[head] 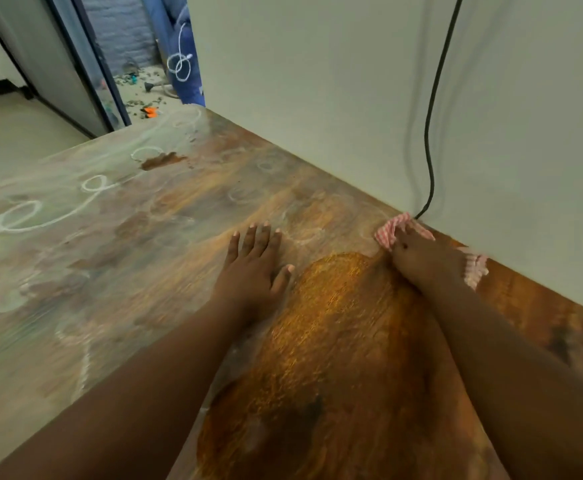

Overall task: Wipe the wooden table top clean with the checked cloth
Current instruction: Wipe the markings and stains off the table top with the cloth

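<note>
While the left hand rests flat, fingers spread, on the worktop, the right hand presses the checked cloth against the wall; long overlapping strokes should clear the chalky rings.

Your right hand covering most of the checked cloth, its fingertips hidden, your forearms cut off below, black cable leaving the top edge

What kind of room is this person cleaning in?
Probably a plain home or workshop room: a worn wooden table marked with white rings stands against a bare wall, a black cable hangs down, and debris litters the floor beyond.
</note>
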Demonstrator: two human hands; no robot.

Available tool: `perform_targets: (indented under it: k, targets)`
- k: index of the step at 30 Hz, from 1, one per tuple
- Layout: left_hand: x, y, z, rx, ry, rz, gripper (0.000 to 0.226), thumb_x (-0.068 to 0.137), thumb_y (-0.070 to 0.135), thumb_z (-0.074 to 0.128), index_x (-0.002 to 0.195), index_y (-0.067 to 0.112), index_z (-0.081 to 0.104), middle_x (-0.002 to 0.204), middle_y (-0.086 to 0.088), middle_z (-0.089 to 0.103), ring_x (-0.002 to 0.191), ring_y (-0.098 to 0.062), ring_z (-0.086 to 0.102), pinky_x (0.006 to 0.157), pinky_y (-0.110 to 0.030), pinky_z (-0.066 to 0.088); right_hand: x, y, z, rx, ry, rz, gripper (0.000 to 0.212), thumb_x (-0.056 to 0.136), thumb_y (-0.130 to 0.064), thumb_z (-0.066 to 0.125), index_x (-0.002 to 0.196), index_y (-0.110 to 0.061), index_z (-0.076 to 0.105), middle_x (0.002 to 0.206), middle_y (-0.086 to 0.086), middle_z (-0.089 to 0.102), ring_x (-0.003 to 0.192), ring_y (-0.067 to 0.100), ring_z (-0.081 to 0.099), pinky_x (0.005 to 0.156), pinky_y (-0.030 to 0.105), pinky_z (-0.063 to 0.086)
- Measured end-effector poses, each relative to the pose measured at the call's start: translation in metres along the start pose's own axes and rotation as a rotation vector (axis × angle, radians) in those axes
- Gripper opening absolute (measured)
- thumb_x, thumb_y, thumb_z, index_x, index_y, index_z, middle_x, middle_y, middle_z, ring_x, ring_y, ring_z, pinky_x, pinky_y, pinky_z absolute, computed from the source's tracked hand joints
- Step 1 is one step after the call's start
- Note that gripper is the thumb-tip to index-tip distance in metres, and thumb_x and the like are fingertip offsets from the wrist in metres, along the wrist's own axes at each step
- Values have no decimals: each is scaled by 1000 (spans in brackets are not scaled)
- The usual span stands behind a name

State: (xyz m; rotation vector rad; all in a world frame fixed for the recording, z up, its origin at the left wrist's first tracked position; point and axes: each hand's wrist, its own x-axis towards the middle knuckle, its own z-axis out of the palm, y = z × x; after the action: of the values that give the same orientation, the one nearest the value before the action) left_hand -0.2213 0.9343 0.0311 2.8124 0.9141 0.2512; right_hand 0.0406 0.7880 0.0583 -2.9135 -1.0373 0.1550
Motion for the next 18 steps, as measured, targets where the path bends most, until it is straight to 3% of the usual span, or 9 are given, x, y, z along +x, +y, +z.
perform_targets:
  k: [4, 6, 9, 13, 15, 18]
  targets:
    - [-2, 0, -7, -35, -16, -1, 76, 86, 62, -1, 151, 23, -7, 158, -2, -14, 142, -16, -25, 114, -38, -20, 27, -52, 4, 109, 6, 8, 53, 91, -44, 28, 143, -36, 30, 151, 2, 30, 134, 38, 26, 108, 59, 16]
    - [-1, 2, -8, -53, -25, -8, 78, 85, 63, -2, 151, 24, -8, 158, -1, -15, 141, -16, -26, 115, -38, -19, 9, -58, 8, 94, -12, -154, 49, 95, -47, 29, 144, -43, 27, 154, -10, 23, 137, 36, 21, 106, 58, 14]
    - [-1, -1, -6, -42, -24, -27, 78, 85, 64, -2, 150, 24, -11, 158, -1, -17, 141, -15, -27, 115, -39, -18, -11, -23, 8, 109, 28, -359, 42, 93, -53, 30, 134, -52, 40, 147, -18, 34, 133, 31, 33, 107, 54, 21]
    - [0, -2, -1, -18, -34, -25, 77, 86, 65, 1, 150, 24, -12, 157, -1, -17, 141, -16, -27, 115, -41, -17, 34, -9, -6, 67, 52, -69, 42, 93, -43, 34, 133, -46, 45, 136, 11, 51, 121, 37, 39, 98, 46, 35]
    - [0, -2, -1, -24, -31, -24, 77, 85, 65, 1, 150, 25, -13, 157, -1, -18, 141, -16, -27, 115, -40, -17, 52, -37, -7, 37, 48, 22, 47, 86, -42, 32, 130, -38, 47, 135, 8, 50, 121, 37, 38, 98, 48, 33]
    - [0, -4, -2, -35, -45, -16, 79, 84, 66, 0, 150, 25, -13, 157, -1, -18, 141, -15, -26, 116, -40, -16, 48, -71, 5, 88, 39, -45, 48, 92, -41, 33, 139, -36, 36, 148, -2, 37, 131, 37, 26, 104, 55, 19]
